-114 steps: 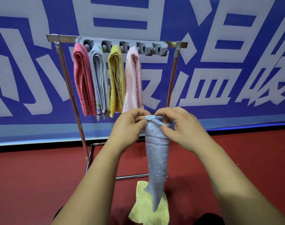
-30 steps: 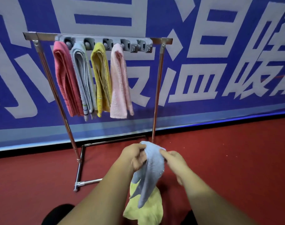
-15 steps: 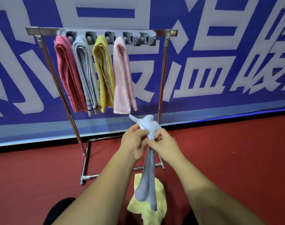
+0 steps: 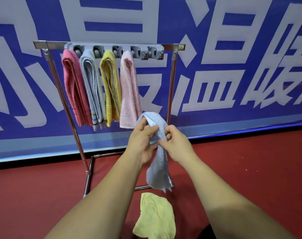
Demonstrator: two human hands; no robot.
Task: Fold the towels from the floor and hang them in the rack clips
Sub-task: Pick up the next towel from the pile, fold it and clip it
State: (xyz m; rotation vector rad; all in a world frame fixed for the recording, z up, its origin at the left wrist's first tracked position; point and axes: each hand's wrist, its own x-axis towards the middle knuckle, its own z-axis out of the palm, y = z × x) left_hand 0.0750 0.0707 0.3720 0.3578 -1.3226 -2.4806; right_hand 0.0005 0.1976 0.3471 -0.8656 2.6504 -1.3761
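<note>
Pale yellow towel (image 4: 155, 216) lies crumpled on the red floor (image 4: 250, 169), nearest the camera, between the two forearms. Just beyond it, light blue towel (image 4: 158, 169) is held up off the floor, doubled over at the top, loose ends hanging. Left hand (image 4: 143, 144) pinches the folded top between thumb and fingers. Right hand (image 4: 177, 144) grips the bunched cloth just below, fingers curled round it. Hands close together. Behind them the metal rack (image 4: 170, 87) stands on the floor, with a grey clip strip (image 4: 153, 50) along its top bar. Four folded towels hang from the strip, left to right: deep pink towel (image 4: 74, 87), grey towel (image 4: 92, 87), mustard towel (image 4: 110, 85), pale pink towel (image 4: 129, 90). Far back: blue banner (image 4: 233, 31) with large white characters.
</note>
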